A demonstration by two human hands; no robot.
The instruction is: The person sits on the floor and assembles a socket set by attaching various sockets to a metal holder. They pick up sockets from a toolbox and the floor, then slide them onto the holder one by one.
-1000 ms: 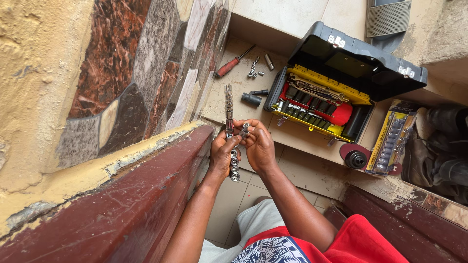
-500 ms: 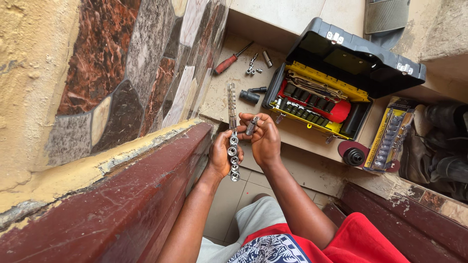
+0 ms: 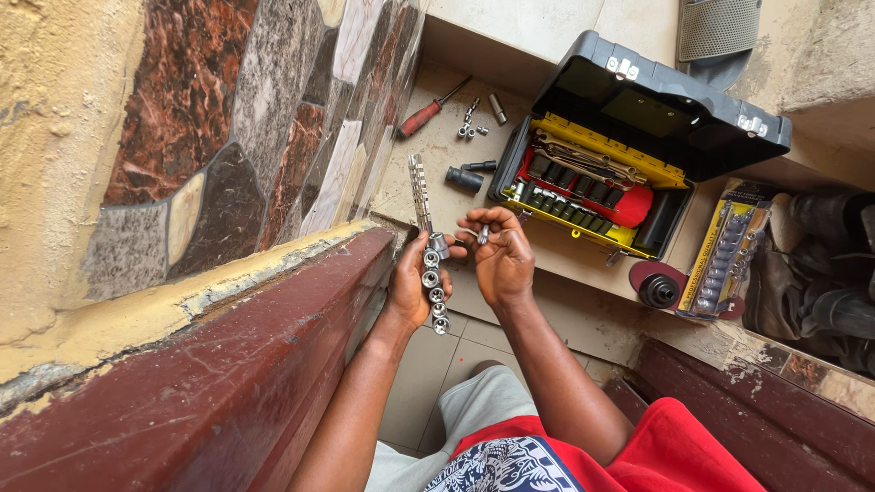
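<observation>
From the head camera, the left hand [image 3: 415, 287] is wrapped around a metal socket rail [image 3: 426, 232], held upright just in front of the stone-clad wall [image 3: 237, 137]; five or so chrome sockets sit on the lower part of the rail, while its upper part is bare. The right hand [image 3: 499, 260] is just beside it, fingers pinched narrow on one small socket [image 3: 482, 235] near the topmost clipped one. So the rail is roughly half filled, its upper clips vacant. Beyond the hands, an open black-and-yellow tool case [image 3: 620, 146] rests on the ledge, with a red-handled screwdriver [image 3: 428, 111] and loose bits [image 3: 472, 128] near it.
</observation>
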